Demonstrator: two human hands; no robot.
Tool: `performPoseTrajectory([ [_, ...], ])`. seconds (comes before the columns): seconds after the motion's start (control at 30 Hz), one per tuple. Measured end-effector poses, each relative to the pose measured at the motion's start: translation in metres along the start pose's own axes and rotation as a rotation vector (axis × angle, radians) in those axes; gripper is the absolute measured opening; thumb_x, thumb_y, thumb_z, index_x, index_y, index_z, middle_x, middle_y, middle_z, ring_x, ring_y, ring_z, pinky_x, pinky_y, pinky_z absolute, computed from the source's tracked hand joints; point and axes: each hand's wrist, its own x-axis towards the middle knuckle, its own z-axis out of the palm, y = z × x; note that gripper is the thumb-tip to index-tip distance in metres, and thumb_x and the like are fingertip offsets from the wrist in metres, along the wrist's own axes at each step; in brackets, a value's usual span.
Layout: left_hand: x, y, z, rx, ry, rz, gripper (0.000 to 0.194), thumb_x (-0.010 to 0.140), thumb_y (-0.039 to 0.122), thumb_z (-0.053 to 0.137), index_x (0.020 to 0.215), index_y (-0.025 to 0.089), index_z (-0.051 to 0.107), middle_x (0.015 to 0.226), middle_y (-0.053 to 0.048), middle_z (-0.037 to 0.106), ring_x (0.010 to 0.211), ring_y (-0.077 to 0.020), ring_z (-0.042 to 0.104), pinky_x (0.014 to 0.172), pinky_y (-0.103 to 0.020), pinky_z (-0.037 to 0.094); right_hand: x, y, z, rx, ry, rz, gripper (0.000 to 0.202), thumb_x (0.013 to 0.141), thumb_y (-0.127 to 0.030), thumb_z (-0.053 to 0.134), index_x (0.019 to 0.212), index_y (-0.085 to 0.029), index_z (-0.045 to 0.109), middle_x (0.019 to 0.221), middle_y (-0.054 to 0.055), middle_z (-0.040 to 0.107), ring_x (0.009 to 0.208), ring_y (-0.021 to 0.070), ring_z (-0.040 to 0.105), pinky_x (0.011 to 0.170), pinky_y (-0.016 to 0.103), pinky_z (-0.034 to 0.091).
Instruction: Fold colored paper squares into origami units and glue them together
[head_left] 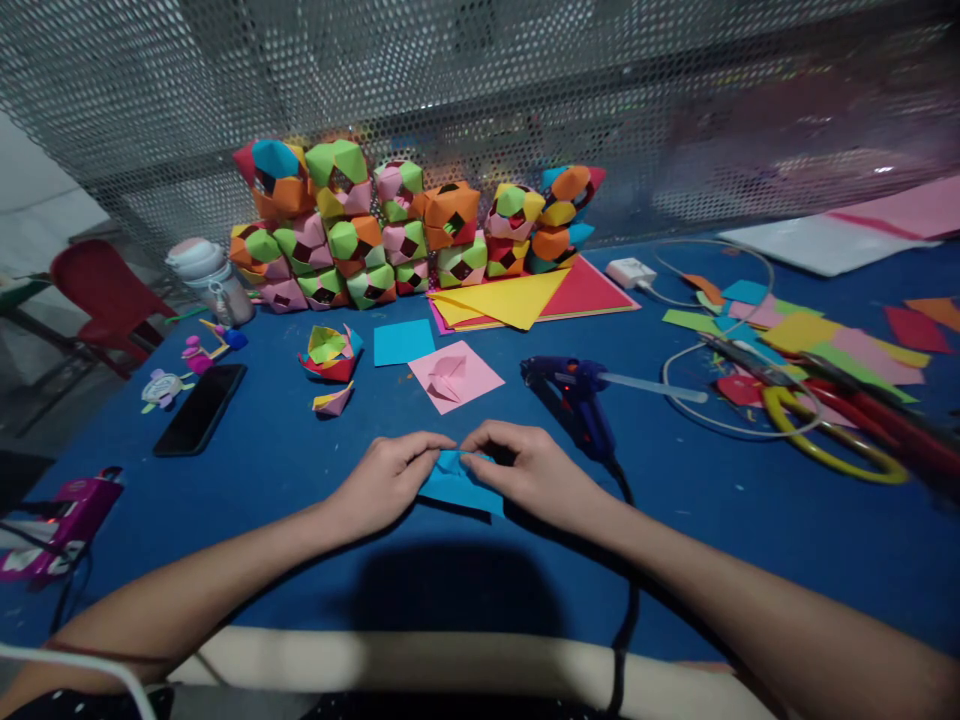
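A blue paper sheet (459, 486) is pinched along its far edge between both hands, near the table's front. My left hand (394, 470) closes on its left side, and my right hand (521, 460) closes on its right side, the fingertips of the two almost meeting. Just beyond them lies a pink paper square (480, 375) with a raised fold in its middle. Behind that is a flat blue square (403, 343). A small red, green and blue folded piece (330, 353) and a smaller pink and yellow one (332, 402) rest to the left.
A blue glue gun (589, 405) lies right of the hands, its cable running to the front edge. Stacked paper balls (356, 245) stand at the back. A phone (200, 410) is left; yellow-handled scissors (832, 440) and paper scraps (799, 330) are right.
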Motion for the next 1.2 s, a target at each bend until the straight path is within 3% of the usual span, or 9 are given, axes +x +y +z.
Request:
performPoseTrajectory([
  [0.17,-0.002,0.001,-0.003,0.041,-0.045,0.047,0.031,0.088,0.02,0.038,0.109,0.02,0.06,0.098,-0.002,0.067,0.084,-0.0135,0.061,0.078,-0.024,0.044,-0.001,0.002,0.001,0.003,0.022,-0.039,0.008,0.078,-0.016,0.055,0.074,-0.017,0.062,0.072,0.001,0.064,0.067,0.0129,0.057,0.062,0.024,0.043],
  [0.43,0.01,0.014,-0.004,-0.115,0.022,-0.19,0.025,0.079,0.024,0.051,0.1,0.017,0.063,0.094,-0.002,0.068,0.083,-0.0162,0.06,0.073,-0.026,0.047,0.0,0.001,0.001,-0.002,0.16,-0.038,0.007,0.077,-0.016,0.057,0.075,-0.017,0.064,0.069,0.001,0.064,0.063,0.0131,0.058,0.059,0.024,0.045],
  [0.5,0.013,0.016,-0.003,-0.203,0.059,-0.183,0.023,0.079,0.024,0.05,0.096,0.015,0.063,0.094,-0.004,0.068,0.086,-0.0172,0.061,0.077,-0.029,0.047,-0.001,0.001,0.0,-0.026,0.224,-0.115,0.007,0.078,-0.017,0.056,0.077,-0.017,0.063,0.07,0.002,0.064,0.064,0.0134,0.058,0.059,0.025,0.046],
  [0.57,0.011,0.017,-0.003,-0.232,0.11,-0.058,0.024,0.079,0.017,0.048,0.099,0.015,0.062,0.102,-0.007,0.066,0.095,-0.0182,0.06,0.086,-0.033,0.046,-0.003,0.001,-0.004,-0.079,0.28,-0.287,0.009,0.081,-0.017,0.054,0.081,-0.018,0.062,0.076,0.004,0.064,0.07,0.0149,0.06,0.064,0.028,0.048],
  [0.73,-0.004,0.013,0.001,0.013,0.264,0.584,0.052,0.072,0.002,0.048,0.12,0.022,0.048,0.134,-0.01,0.044,0.123,-0.0236,0.042,0.101,-0.044,0.036,-0.011,0.0,-0.017,-0.297,0.361,-0.73,0.019,0.078,-0.01,0.055,0.092,-0.022,0.06,0.088,0.008,0.066,0.083,0.0188,0.062,0.072,0.035,0.051],
  [0.83,-0.006,0.012,0.008,0.133,0.315,0.718,0.058,0.073,0.003,0.052,0.126,0.022,0.04,0.137,-0.015,0.039,0.125,-0.0256,0.039,0.1,-0.046,0.038,-0.013,-0.001,-0.02,-0.329,0.417,-0.826,0.025,0.076,-0.008,0.057,0.095,-0.024,0.058,0.09,0.007,0.066,0.085,0.019,0.062,0.072,0.037,0.052],
  [0.97,-0.006,0.017,0.014,0.067,0.371,0.614,0.039,0.078,0.008,0.056,0.115,0.018,0.05,0.12,-0.013,0.055,0.113,-0.0205,0.051,0.095,-0.038,0.043,-0.01,-0.003,-0.014,-0.24,0.361,-0.729,0.024,0.077,-0.005,0.056,0.096,-0.02,0.057,0.09,0.009,0.064,0.085,0.0181,0.061,0.071,0.034,0.051],
  [1.07,-0.007,0.022,0.014,-0.057,0.408,0.386,0.02,0.081,0.014,0.055,0.101,0.016,0.061,0.105,-0.009,0.064,0.102,-0.0167,0.058,0.092,-0.032,0.045,-0.007,-0.004,-0.006,-0.099,0.326,-0.583,0.015,0.08,-0.007,0.054,0.088,-0.019,0.058,0.084,0.007,0.063,0.082,0.0172,0.061,0.07,0.031,0.05],
  [1.2,-0.008,0.023,0.013,-0.199,0.422,0.09,0.017,0.082,0.021,0.055,0.092,0.015,0.067,0.097,-0.006,0.069,0.092,-0.0164,0.062,0.087,-0.029,0.047,-0.004,-0.004,0.001,0.025,0.267,-0.377,0.005,0.082,-0.015,0.055,0.079,-0.018,0.058,0.078,0.005,0.062,0.076,0.0159,0.06,0.069,0.029,0.048],
])
